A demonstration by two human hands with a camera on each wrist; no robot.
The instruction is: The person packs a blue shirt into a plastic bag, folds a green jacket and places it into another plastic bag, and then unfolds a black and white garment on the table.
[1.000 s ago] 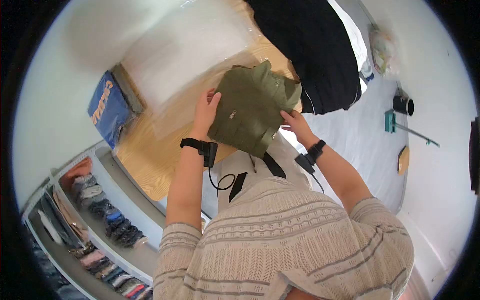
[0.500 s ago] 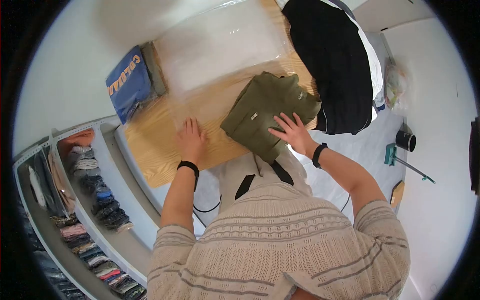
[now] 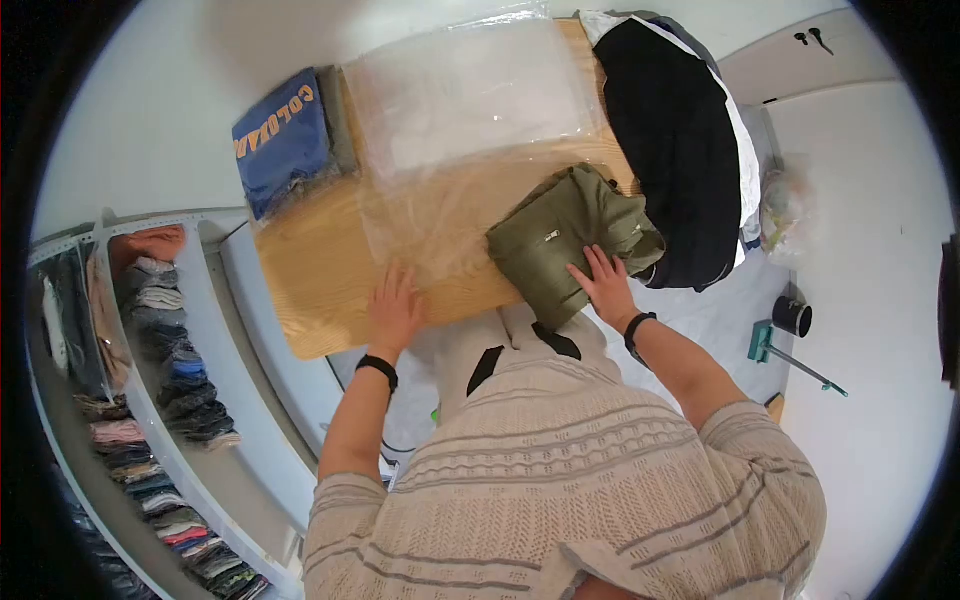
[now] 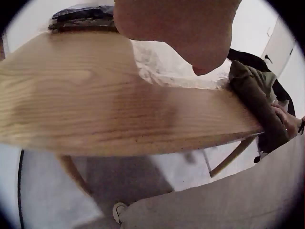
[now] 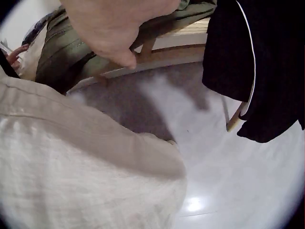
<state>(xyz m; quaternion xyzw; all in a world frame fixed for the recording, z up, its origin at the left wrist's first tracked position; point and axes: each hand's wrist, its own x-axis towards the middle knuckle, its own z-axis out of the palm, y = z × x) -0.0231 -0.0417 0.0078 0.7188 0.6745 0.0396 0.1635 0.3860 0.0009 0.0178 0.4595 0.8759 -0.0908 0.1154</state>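
Observation:
A folded olive-green garment (image 3: 545,240) with a small metal zip pull lies at the table's near right, its lower corner hanging over the front edge. On top of it rests my right hand (image 3: 608,287), fingers spread and fairly straight. My left hand (image 3: 396,310) lies flat at the table's front edge, apart from the garment, its fingertips close to a thin clear plastic bag (image 3: 425,215). In the left wrist view, the garment (image 4: 255,93) drapes over the table's right end. The right wrist view shows the right hand (image 5: 119,28) over the green cloth.
A stack of clear plastic bags (image 3: 480,95) covers the back of the wooden table (image 3: 300,300). At back left sits a bagged blue garment (image 3: 285,140) with orange letters. Black clothing (image 3: 675,150) is piled on the right. Shelves of folded clothes (image 3: 185,330) stand at left.
My left hand has let go of the garment and moved down to the table's edge. My right hand went from pinching its side to lying on top. The garment now lies further right in view.

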